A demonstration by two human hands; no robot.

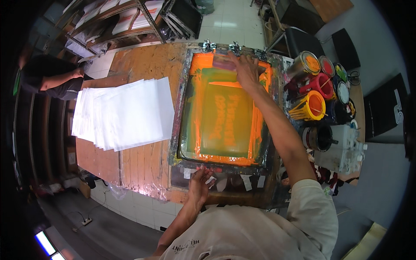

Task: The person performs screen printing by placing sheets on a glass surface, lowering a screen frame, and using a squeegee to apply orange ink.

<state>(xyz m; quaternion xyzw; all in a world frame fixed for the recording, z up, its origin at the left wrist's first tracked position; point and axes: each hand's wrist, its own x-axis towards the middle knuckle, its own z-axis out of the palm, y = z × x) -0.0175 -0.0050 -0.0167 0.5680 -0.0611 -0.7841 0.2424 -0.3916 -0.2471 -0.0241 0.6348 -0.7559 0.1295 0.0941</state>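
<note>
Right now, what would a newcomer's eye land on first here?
The printing screen, flooded with bright orange ink, fills the centre of the wooden table. The right hand grips a squeegee at its far end; the left hand presses the near frame. White sheets fan out left, open ink cans right.

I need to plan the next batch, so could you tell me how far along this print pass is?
Done: orange ink already coats the screen around the lettering. In hand: the right hand holds the squeegee at the far end of the frame, and the left hand presses on the near edge. Left: a fanned stack of white sheets lies beside the frame.
</note>
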